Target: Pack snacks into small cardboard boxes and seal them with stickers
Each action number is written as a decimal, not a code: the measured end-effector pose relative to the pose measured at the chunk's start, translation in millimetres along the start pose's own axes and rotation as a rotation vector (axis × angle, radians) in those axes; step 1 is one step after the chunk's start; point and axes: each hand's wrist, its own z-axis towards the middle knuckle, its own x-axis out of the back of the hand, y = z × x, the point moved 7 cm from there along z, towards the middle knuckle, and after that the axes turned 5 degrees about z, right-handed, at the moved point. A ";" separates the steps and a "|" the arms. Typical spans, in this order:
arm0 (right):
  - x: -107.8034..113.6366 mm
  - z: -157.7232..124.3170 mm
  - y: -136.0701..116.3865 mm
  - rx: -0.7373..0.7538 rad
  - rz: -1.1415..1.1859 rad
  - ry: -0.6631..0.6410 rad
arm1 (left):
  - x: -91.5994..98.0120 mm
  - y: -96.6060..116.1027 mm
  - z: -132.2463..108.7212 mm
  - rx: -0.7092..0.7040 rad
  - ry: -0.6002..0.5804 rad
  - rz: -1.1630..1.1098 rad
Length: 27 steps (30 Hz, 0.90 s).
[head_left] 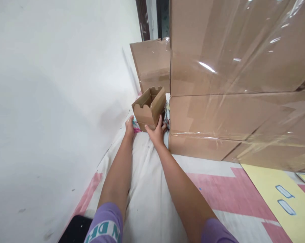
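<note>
A small open-topped cardboard box (144, 116) with a wavy-cut front edge stands in the corner between the white wall and large cardboard boxes. My right hand (156, 131) grips its lower front right corner, thumb on the front face. At the box's lower left, my left hand (129, 127) is curled against a colourful pink and blue item (136, 125), partly tucked beneath the box. The left fingertips are hidden, so what they hold cannot be made out. Some crumpled printed material (167, 113) sits just right of the box.
Large taped cardboard boxes (205, 116) form a wall on the right. A cardboard flap (152, 62) stands behind. The white wall (53, 101) closes the left side. A black phone-like object (76, 229) and a yellow sheet (276, 202) lie on the pink and white cloth (225, 189).
</note>
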 end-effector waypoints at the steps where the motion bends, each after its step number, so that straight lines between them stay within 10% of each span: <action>1: 0.1 -0.1 -1.3 0.015 0.016 0.002 | -1.1 -1.2 -0.5 0.014 -0.002 -0.021; 16: 13.0 2.3 -37.1 0.049 0.180 -0.059 | -0.8 47.0 -29.1 0.012 -0.112 0.027; 22: 6.4 -12.0 -137.0 0.217 0.320 -0.225 | 41.2 172.7 -72.7 -0.222 0.058 0.012; 27: 46.6 -115.6 -232.3 0.303 0.530 -0.365 | 124.3 284.7 -189.8 -0.341 0.165 0.075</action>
